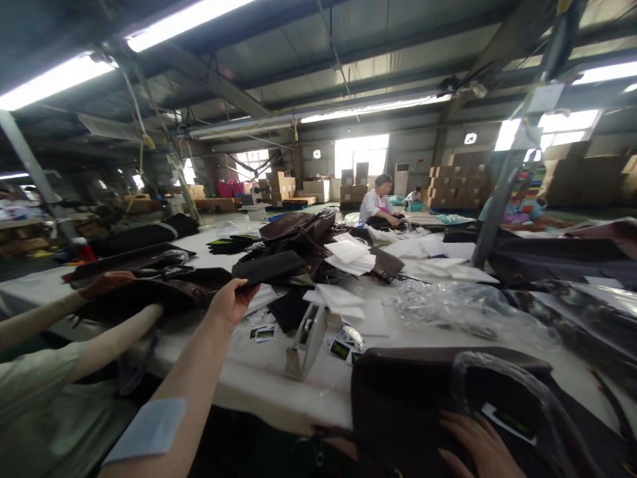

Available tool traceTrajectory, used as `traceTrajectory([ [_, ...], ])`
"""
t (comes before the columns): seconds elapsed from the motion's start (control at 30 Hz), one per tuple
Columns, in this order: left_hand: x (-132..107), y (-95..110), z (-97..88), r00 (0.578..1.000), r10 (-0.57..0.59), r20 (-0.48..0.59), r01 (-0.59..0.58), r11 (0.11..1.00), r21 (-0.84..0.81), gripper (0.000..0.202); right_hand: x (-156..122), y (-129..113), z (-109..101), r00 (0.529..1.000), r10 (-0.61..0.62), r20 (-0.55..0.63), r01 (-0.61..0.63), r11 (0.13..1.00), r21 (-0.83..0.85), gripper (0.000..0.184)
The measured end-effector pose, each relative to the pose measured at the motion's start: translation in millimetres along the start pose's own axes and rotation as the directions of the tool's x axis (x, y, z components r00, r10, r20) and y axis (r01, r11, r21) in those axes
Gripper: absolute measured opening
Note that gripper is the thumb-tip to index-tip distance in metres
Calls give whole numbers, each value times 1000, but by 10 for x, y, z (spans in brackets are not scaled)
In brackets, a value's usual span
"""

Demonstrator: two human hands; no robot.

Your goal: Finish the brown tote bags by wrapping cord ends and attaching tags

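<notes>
My left hand [231,300] reaches out over the white table [259,382] and its fingers close on the edge of a flat dark brown bag [199,289]. Low on the right, my right hand [475,446] lies on a large dark brown bag [398,398] at the table's near edge, fingers spread flat. That bag's handle is wrapped in clear plastic [502,378]. A co-worker in a pale green sleeve [34,388] at my left has both hands on the same pile of dark bags, one hand [102,284] on top.
A tape dispenser [304,346] and small printed labels [263,333] lie mid-table. Behind them are white foam sheets [348,255], a heap of brown bags [298,232] and crumpled clear plastic [448,309]. A steel pole [497,199] rises at right. Other people [378,202] work farther back near stacked cartons.
</notes>
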State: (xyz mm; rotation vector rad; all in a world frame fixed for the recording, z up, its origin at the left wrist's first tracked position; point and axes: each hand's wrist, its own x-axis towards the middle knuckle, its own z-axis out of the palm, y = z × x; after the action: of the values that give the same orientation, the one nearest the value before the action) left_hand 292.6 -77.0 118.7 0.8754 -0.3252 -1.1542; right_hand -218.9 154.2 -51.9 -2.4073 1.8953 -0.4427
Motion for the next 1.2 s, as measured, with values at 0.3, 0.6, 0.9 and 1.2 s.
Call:
traceTrajectory([
  [0.3,-2068,-1123,533,910,-262,323,179,948,265,22,20,-1285,-1009,770,-213,-601,104,972,-211,70],
  [0.6,-3112,-2077,495,338,-540,771,-424,644,637,61,-488,-579,-1419,757,375,-534,-156,899,410,38],
  [0.9,-2838,-2752,530,406,-690,599,-882,-124,455,41,-1302,-82,-1458,204,970,131,111,-156,982,27],
  [1.2,-2861,-2510,1112,547,-519,657,-836,-307,454,42,-1505,-147,-1249,304,834,461,-25,-477,879,30],
])
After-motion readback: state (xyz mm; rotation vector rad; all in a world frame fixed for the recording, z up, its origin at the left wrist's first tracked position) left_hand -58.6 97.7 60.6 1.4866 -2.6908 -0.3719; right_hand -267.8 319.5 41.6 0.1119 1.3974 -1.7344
